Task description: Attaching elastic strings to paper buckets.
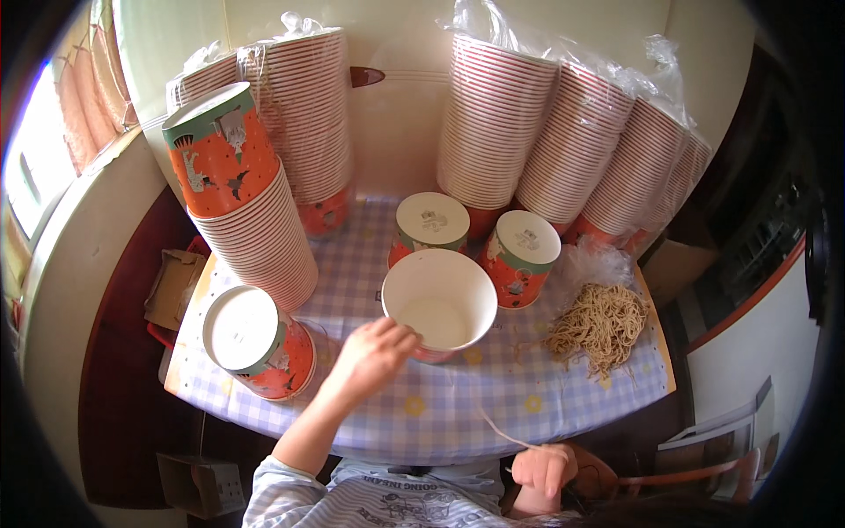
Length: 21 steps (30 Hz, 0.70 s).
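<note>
At the lower right of the frame, my right grip (541,471) pinches a thin cord (503,431), limp and light, I'd judge. At centre, my left grip (374,352) has its fingers closed over the lower-left rim of the open tub (440,295) on the counter (378,431). I expect thin, stiff paperboard: light, smooth-sided, easily dented, best taken by the rim. Only bare white bottom shows inside. Left, an upturned tub (286,356) hides its inside; right lies a tangled cord pile (603,326). Beyond centre, two more upturned tubs (431,220); upper left and right, bagged stacks (502,123) hold nested tubs.
</note>
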### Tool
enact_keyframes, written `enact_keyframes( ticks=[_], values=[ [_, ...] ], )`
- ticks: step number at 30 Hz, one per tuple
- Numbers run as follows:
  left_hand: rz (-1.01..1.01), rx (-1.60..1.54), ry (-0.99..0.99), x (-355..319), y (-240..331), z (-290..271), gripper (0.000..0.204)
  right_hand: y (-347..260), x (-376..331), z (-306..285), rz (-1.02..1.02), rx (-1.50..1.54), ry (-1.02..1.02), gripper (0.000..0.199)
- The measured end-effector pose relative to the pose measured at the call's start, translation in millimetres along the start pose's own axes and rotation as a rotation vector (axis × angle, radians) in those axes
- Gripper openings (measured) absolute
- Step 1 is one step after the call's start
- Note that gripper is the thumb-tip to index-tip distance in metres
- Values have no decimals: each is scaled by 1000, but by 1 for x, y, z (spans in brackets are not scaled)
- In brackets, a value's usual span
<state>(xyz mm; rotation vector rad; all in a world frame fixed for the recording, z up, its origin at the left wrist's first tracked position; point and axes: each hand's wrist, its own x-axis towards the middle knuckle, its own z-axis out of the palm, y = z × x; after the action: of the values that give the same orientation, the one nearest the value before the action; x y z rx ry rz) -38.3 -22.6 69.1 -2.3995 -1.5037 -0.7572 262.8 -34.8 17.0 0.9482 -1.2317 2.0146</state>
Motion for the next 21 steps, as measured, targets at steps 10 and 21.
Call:
enact_keyframes(
  ticks=[10, 21],
  values=[
    [-21, -408, 172, 45, 101, 31, 26, -6, 83, -16, -330, -289, 645, 33],
    [-359, -968, 28, 17, 78, -10, 21, 6, 134, -36, -195, -358, 620, 41]
  ],
)
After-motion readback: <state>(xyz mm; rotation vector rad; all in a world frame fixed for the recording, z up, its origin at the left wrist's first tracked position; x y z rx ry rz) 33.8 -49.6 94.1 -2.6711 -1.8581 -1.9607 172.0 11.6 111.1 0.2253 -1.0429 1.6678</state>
